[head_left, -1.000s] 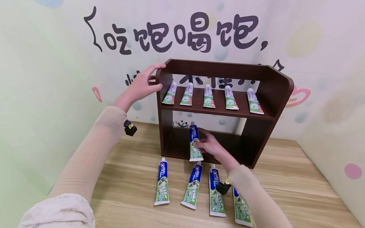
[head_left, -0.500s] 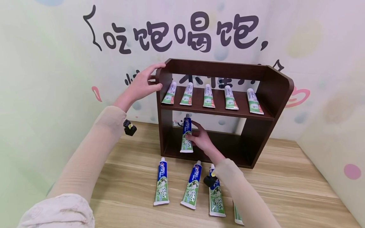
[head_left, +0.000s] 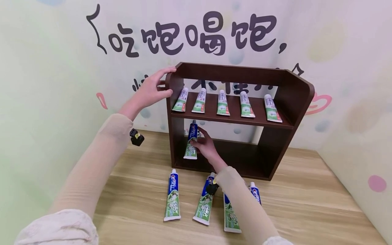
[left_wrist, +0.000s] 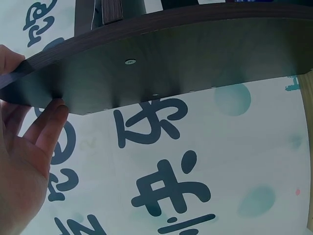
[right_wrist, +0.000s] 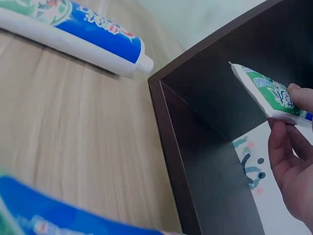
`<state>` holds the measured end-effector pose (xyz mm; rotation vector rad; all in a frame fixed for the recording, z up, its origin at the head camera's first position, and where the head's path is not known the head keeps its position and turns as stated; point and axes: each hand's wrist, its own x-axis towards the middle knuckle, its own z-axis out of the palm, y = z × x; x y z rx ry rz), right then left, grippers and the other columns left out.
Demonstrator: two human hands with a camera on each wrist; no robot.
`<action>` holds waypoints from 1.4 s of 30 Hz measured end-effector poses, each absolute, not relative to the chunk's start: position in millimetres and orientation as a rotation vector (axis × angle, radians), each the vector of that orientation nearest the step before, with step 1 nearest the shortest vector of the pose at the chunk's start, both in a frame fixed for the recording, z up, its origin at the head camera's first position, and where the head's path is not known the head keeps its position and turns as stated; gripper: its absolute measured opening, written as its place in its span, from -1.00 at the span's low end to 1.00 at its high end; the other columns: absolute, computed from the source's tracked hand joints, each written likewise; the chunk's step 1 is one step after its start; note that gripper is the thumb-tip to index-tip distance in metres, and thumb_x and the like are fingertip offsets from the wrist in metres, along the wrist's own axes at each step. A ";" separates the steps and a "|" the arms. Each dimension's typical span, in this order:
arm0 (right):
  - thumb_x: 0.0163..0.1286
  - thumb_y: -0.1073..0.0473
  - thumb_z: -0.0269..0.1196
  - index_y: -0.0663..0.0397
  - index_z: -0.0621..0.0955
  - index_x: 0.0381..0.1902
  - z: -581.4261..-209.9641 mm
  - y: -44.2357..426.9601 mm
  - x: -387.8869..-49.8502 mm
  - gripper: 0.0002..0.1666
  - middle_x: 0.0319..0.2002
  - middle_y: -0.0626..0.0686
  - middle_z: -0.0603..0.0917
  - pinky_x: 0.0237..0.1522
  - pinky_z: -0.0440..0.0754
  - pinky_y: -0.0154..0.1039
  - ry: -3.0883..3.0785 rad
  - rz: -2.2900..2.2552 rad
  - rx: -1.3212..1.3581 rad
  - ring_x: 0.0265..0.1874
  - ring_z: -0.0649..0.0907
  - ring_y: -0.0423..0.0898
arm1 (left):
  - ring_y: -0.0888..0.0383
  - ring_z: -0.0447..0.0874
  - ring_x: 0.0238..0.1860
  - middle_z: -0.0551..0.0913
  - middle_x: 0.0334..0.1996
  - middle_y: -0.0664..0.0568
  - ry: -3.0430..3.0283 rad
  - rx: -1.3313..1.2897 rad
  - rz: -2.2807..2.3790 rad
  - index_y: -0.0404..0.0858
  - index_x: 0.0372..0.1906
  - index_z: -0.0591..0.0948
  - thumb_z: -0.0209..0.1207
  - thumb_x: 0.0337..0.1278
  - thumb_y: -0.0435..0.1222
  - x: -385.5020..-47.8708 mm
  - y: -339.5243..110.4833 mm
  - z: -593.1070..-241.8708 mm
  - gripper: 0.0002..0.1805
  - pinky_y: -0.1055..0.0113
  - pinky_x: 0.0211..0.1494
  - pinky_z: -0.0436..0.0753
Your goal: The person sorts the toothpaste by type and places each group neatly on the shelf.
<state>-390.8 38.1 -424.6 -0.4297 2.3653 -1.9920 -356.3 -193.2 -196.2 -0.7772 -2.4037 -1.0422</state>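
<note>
A blue and green toothpaste tube (head_left: 191,143) stands nearly upright at the left of the lower compartment of a dark brown shelf (head_left: 232,121). My right hand (head_left: 207,148) pinches this tube from its right side; the right wrist view shows thumb and fingers of the hand (right_wrist: 294,161) on the tube (right_wrist: 269,93), its flat end tilted. My left hand (head_left: 150,89) grips the shelf's left side panel near the top. In the left wrist view, fingers of the hand (left_wrist: 27,161) lie on both faces of that panel (left_wrist: 161,63).
Several white and green tubes (head_left: 222,103) lie in a row on the upper shelf. More blue and green tubes (head_left: 173,195) lie on the wooden table (head_left: 137,200) before the shelf; my right forearm partly covers some. A printed wall (head_left: 61,61) stands behind.
My right hand has moved left and a little up with its tube, from the middle of the shelf front to the left side of the lower compartment. The left hand keeps its grip.
</note>
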 end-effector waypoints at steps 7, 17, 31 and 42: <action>0.38 0.21 0.26 -0.35 0.27 0.49 -438.1 23.0 -395.0 -0.20 0.03 0.27 0.64 -0.25 0.74 -0.18 2.316 -2.069 -0.432 -0.15 0.66 -0.05 | -0.23 0.48 0.32 0.23 0.53 0.02 -2.412 -0.760 -1.071 -0.17 0.47 0.28 0.12 0.22 -0.43 -340.7 -191.7 -193.0 -0.31 -0.04 0.35 0.57; 0.33 0.36 0.21 -0.41 0.21 0.51 -451.2 13.1 -394.9 -0.10 0.16 0.29 0.55 -0.14 0.65 -0.21 2.177 -2.132 -0.380 0.00 0.61 0.02 | -0.17 0.52 0.29 0.24 0.52 0.16 -2.394 -0.778 -1.074 -0.07 0.47 0.29 0.16 0.22 -0.39 -352.3 -196.6 -198.0 -0.30 -0.02 0.33 0.59; 0.18 0.53 0.18 -0.18 -0.08 0.61 -469.3 11.4 -393.5 0.17 0.37 0.36 0.37 0.24 0.59 -0.03 2.093 -2.071 -0.484 0.26 0.50 0.18 | -0.16 0.53 0.28 0.27 0.51 0.12 -2.379 -0.795 -1.074 -0.13 0.46 0.30 0.16 0.21 -0.42 -355.8 -194.8 -198.8 -0.31 -0.04 0.33 0.59; 0.21 0.47 0.25 -0.14 -0.11 0.61 -468.6 13.9 -393.5 0.19 0.45 0.31 0.29 0.44 0.40 0.14 2.245 -1.829 -0.576 0.38 0.40 0.23 | -0.21 0.52 0.29 0.25 0.52 0.04 -2.396 -0.779 -1.067 -0.17 0.46 0.29 0.14 0.22 -0.44 -347.8 -187.9 -191.9 -0.31 -0.05 0.32 0.59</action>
